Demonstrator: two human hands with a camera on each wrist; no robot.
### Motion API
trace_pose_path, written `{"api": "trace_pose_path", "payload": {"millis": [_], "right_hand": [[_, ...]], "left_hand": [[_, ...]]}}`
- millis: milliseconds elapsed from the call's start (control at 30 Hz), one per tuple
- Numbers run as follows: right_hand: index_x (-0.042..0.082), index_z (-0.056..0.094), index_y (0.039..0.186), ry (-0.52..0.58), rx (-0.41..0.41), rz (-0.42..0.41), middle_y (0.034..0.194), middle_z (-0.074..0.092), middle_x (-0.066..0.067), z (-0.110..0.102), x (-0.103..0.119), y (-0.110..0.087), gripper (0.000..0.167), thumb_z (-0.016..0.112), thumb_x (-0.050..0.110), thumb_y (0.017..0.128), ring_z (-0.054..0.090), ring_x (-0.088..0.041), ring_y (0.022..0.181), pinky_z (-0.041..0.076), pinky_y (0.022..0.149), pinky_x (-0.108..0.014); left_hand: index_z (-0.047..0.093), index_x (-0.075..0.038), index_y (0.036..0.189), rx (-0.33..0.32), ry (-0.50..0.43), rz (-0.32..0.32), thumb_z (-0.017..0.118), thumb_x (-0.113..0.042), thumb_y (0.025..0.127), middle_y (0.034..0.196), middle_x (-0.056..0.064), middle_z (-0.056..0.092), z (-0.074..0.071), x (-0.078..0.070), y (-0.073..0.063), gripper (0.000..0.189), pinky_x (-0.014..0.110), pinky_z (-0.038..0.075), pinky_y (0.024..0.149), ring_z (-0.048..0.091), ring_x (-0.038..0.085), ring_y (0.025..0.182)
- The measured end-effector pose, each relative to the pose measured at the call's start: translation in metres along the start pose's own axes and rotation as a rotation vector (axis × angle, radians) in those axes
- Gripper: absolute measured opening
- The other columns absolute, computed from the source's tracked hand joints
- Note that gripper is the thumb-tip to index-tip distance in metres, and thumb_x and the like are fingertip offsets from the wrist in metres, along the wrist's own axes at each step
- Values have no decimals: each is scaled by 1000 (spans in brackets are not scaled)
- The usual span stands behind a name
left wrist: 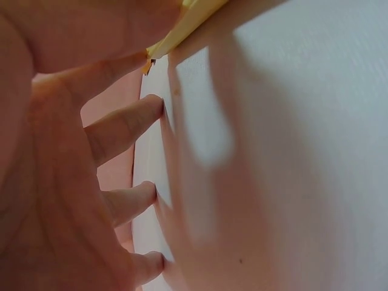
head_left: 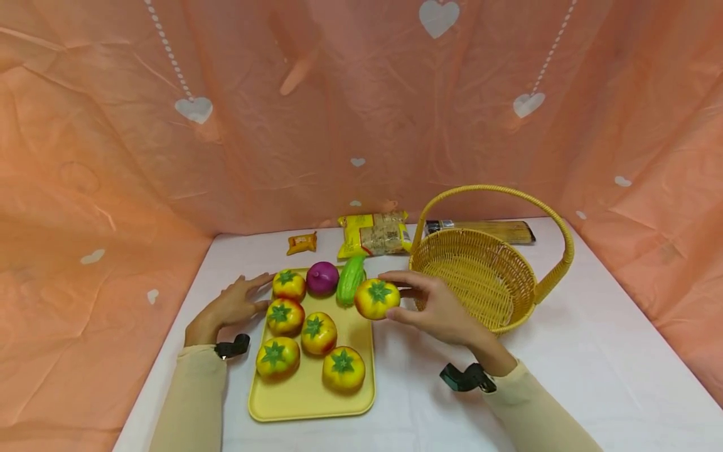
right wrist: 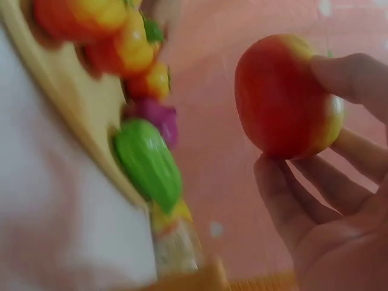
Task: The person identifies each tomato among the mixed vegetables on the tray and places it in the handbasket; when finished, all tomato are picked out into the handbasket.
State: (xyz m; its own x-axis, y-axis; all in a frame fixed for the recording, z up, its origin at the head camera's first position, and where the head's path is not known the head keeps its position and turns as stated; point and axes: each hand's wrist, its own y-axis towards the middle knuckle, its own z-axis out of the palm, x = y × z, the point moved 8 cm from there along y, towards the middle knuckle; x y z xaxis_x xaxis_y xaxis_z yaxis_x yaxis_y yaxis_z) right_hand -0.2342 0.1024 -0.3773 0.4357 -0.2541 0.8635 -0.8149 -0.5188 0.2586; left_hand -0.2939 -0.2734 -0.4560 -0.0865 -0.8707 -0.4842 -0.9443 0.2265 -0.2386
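Note:
In the head view my right hand holds a yellow-and-red toy tomato with a green star-shaped top, above the tray's right edge. The right wrist view shows the tomato's red underside between thumb and fingertips. My left hand is at the left edge of the yellow tray, its thumb and index finger at the rim and the other fingertips on the table. Several similar tomatoes lie on the tray, with a purple onion-like ball and a green ridged gourd at its far end.
A yellow wicker basket with a tall handle stands to the right, no contents visible. Behind are a small orange packet, a yellow-and-clear bag and a bundle of thin sticks. A pink curtain encloses the white table.

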Motion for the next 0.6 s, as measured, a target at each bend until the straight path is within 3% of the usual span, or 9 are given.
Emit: {"api": "trace_pose_path", "payload": {"millis": [300,433,500,600], "right_hand": [[7,66,150,-121,-131,29,144,71,-16,-71,-18,-48,51,79,8,101,73,-10,118,59,100,-18],[3,65,150,-128,-196,63,145,69,-23,-92,-27,-62,50,76,5,102,70,0,117,59,98,-14],[4,64,151,-131,-220,92,148,67,-23,-98,-33,-64,50,76,8,103,69,0,120,57,99,-12],[4,62,153,-120,-230,139,152,64,-23,-100,-42,-61,51,76,11,104,68,-14,131,54,101,-11]], "left_hand": [[45,-9,167,0,12,10,72,-28,101,171,28,41,-2,0,-1,73,94,11,116,15,72,157],[46,-9,166,-3,11,24,72,-28,101,171,28,42,-2,-2,0,73,94,11,116,15,73,157],[46,-8,166,-6,11,31,72,-27,101,170,29,42,-2,-3,1,73,94,11,115,15,73,156],[45,-9,167,-3,2,26,72,-27,101,171,28,42,0,-2,2,73,94,11,116,15,73,157]]}}
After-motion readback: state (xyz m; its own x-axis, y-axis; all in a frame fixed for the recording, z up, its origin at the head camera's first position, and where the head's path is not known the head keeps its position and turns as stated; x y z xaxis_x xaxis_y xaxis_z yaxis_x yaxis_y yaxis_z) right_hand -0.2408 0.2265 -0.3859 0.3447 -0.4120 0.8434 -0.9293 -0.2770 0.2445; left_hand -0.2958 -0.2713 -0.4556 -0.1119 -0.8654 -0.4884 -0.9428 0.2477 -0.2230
